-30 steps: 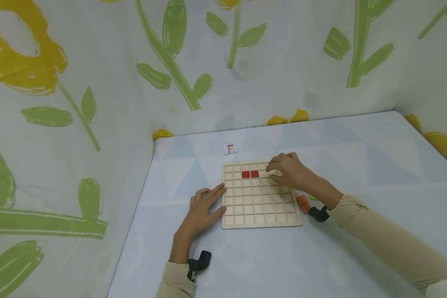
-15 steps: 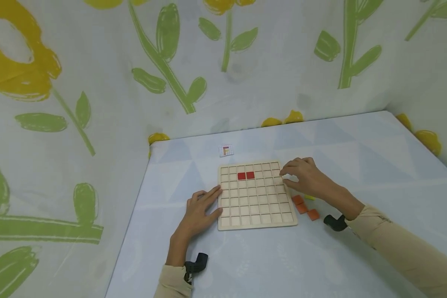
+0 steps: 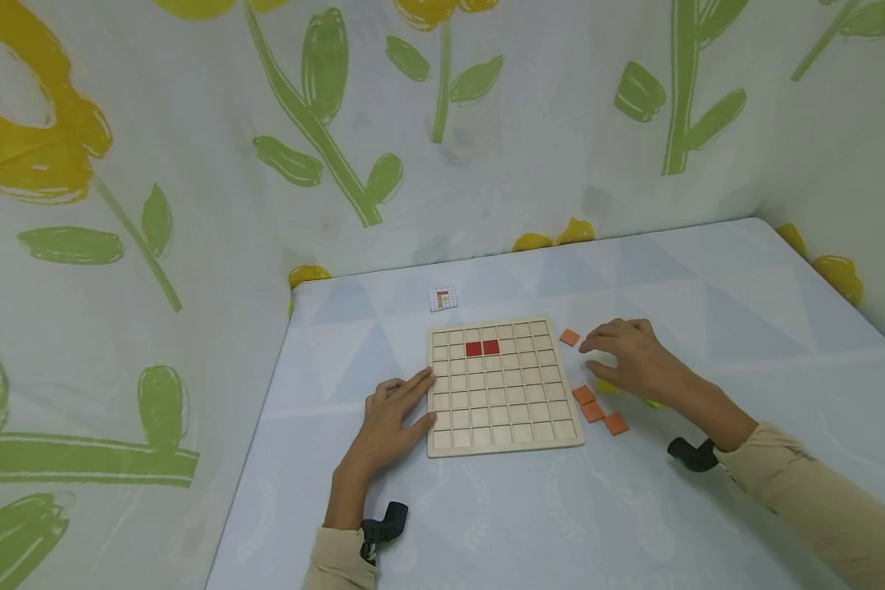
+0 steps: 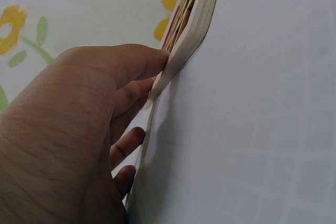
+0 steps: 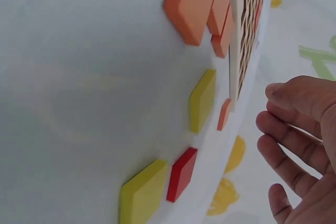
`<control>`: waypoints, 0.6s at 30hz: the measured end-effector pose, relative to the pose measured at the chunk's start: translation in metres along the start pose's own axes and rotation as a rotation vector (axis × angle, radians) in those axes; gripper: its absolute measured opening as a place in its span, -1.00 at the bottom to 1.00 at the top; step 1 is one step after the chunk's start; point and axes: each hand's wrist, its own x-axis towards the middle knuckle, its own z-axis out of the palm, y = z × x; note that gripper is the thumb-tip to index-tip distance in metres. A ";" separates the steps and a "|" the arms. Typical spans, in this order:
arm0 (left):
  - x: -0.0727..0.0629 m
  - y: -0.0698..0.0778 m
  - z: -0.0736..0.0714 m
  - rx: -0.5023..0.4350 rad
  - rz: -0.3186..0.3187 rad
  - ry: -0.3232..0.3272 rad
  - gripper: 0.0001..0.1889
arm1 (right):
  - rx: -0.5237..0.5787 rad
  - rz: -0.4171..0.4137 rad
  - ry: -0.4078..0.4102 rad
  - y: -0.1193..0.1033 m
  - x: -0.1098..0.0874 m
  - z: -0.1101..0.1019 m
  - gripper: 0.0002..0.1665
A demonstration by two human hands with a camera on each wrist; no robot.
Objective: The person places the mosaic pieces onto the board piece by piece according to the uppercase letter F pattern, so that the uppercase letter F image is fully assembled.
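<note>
A wooden grid board (image 3: 501,401) lies on the table with two red square tiles (image 3: 483,348) side by side in its second row from the back. My left hand (image 3: 387,422) rests against the board's left edge, thumb and fingertips touching the rim (image 4: 181,59). Past the board's right side, my right hand (image 3: 637,356) hovers with fingers loosely bent and holding nothing. Just left of its fingertips is a lone orange tile (image 3: 570,338). In the right wrist view a loose red tile (image 5: 182,174) lies between two yellow tiles (image 5: 202,100).
Several orange tiles (image 3: 592,411) lie by the board's right edge. A small card (image 3: 442,298) printed with a coloured grid pattern lies behind the board. Flower-printed cloth (image 3: 516,164) hangs beyond the table's back edge.
My right hand has moved off the board to the right, uncovering the orange and yellow tiles there. My left hand keeps its place at the board's edge. The head view has shifted slightly.
</note>
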 end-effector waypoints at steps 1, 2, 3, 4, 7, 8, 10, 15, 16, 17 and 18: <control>0.000 0.000 0.000 0.003 0.001 0.002 -0.36 | -0.001 0.004 0.004 0.002 -0.002 0.000 -0.75; 0.000 0.000 0.000 0.000 -0.003 -0.001 -0.36 | 0.001 0.010 0.008 0.003 -0.004 -0.001 -0.76; 0.000 -0.001 0.000 0.000 -0.006 -0.002 -0.36 | 0.002 0.019 0.010 0.004 -0.006 -0.002 -0.77; 0.000 -0.001 0.000 -0.001 -0.011 -0.007 -0.36 | 0.002 0.026 0.010 0.006 -0.008 -0.002 -0.78; 0.001 -0.001 -0.001 -0.012 -0.018 -0.017 -0.36 | 0.000 0.050 0.001 0.008 -0.012 -0.005 -0.79; 0.001 0.000 -0.001 -0.016 -0.019 -0.018 -0.35 | -0.002 0.059 -0.006 0.008 -0.013 -0.006 -0.79; 0.001 0.000 -0.001 -0.028 -0.013 -0.016 -0.35 | -0.009 0.075 -0.018 0.009 -0.015 -0.009 -0.79; 0.000 0.001 0.000 -0.034 -0.005 -0.005 -0.36 | -0.026 0.096 -0.026 0.010 -0.020 -0.011 -0.79; 0.000 0.000 0.000 -0.031 -0.008 -0.006 -0.36 | -0.030 0.100 -0.027 0.011 -0.021 -0.011 -0.79; 0.000 0.000 0.000 -0.028 -0.009 -0.007 -0.36 | -0.033 0.104 -0.027 0.011 -0.022 -0.011 -0.80; 0.000 0.000 0.000 -0.027 -0.010 -0.009 -0.36 | -0.036 0.109 -0.027 0.012 -0.023 -0.011 -0.81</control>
